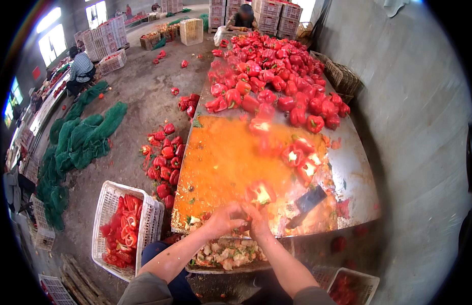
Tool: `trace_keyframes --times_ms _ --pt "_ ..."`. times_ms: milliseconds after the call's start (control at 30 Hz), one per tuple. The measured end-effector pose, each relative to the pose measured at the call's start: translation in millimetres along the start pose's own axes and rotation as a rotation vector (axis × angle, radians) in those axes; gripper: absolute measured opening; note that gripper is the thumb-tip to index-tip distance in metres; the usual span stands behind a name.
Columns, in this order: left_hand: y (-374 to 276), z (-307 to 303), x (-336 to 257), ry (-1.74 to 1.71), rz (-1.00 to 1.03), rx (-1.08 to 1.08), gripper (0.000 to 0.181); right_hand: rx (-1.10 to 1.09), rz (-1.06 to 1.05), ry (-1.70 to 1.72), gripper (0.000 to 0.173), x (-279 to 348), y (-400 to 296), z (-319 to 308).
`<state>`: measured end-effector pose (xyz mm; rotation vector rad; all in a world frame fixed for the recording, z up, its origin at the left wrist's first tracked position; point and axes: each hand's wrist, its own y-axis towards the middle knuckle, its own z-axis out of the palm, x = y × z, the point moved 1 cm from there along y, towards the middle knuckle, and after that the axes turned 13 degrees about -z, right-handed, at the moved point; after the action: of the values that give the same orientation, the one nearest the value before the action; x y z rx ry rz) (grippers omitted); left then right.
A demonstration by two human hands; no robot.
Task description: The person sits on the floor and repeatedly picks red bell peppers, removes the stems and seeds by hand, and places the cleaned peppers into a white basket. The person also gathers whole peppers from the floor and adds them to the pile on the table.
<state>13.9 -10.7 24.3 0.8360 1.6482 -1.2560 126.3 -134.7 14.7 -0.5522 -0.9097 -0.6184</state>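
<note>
My left hand [226,220] and my right hand [257,221] meet over the near edge of a metal table, fingers curled around a piece of red bell pepper [243,227], mostly hidden by them. Just beyond my fingers lies a cut red pepper [260,193] with its pale core showing. Several opened pepper halves [307,167] rest farther right on the wet orange surface. A cleaver-like knife [310,199] with a broad dark blade lies to the right of my hands. Below them, a tray [228,255] holds pale cores and green stems.
Whole red peppers [274,68] are heaped on the table's far half; more [165,162] lie on the floor at left. A white plastic crate [102,213] of cut peppers stands left. Another crate [367,284] is lower right, a wall [415,114] right. A person [243,19] sits beyond the heap.
</note>
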Motion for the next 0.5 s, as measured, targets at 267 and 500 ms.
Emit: trace_keyframes --times_ms 267,500 --pt "2.7 -0.4 13.8 0.004 0.11 -0.066 0.027 -0.002 0.038 0.024 0.037 -5.5 4.0 -2.3" --pt "-0.2 6.0 12.6 0.096 0.117 -0.22 0.027 0.008 -0.149 -0.063 0.032 -30.5 11.6 -5.7"
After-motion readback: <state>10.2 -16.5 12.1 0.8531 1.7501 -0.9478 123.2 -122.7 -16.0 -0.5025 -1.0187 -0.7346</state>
